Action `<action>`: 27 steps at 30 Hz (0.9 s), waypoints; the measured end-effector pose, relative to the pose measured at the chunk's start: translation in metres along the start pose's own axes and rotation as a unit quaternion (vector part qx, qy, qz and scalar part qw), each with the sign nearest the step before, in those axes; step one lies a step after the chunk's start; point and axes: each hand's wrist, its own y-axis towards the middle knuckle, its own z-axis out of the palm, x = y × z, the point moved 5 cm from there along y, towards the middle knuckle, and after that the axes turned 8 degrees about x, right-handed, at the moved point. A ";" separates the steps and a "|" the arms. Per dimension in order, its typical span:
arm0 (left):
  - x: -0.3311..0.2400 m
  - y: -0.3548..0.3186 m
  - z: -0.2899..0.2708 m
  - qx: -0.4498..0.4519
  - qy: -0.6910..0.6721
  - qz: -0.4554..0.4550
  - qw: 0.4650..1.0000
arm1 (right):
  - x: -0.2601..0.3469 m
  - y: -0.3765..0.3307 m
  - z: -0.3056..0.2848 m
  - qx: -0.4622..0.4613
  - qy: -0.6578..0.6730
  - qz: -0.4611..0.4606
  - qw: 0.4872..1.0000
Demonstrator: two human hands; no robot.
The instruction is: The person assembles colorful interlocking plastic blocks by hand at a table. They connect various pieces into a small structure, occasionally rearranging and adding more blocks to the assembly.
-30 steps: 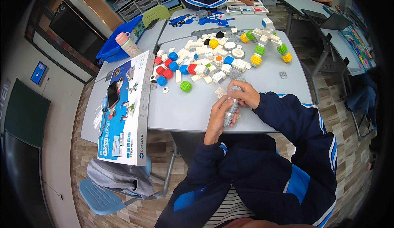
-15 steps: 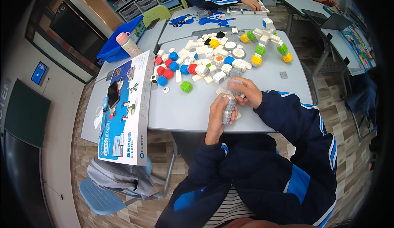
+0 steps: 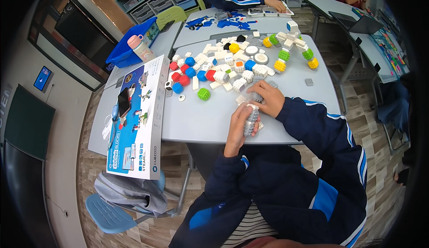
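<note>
Left hand [image 3: 238, 122] and right hand [image 3: 267, 98]: fingers closed around a grey-white block assembly [image 3: 250, 119], held over the near edge of the grey table [image 3: 286, 127]. Beyond it: green cube [image 3: 203, 94], heap of white, red and blue blocks [image 3: 214, 71]. Left of it: flat blue box [image 3: 136, 116].

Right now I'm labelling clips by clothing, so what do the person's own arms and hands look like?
Both arms are covered to the wrist by the long sleeves of a dark navy track jacket with bright blue panels and thin white piping along the right sleeve. The left hand and right hand are bare: no gloves, and no rings or watch that I can make out.
</note>
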 end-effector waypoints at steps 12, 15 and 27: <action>0.000 0.000 0.000 -0.005 -0.002 0.003 1.000 | 0.009 0.000 -0.005 -0.043 -0.059 -0.059 0.996; 0.000 0.000 0.000 -0.007 -0.010 0.003 1.000 | 0.019 0.000 -0.014 -0.079 -0.064 -0.087 0.991; 0.006 0.002 -0.007 -0.029 -0.006 -0.002 1.000 | 0.044 -0.004 -0.019 -0.022 0.063 -0.186 0.980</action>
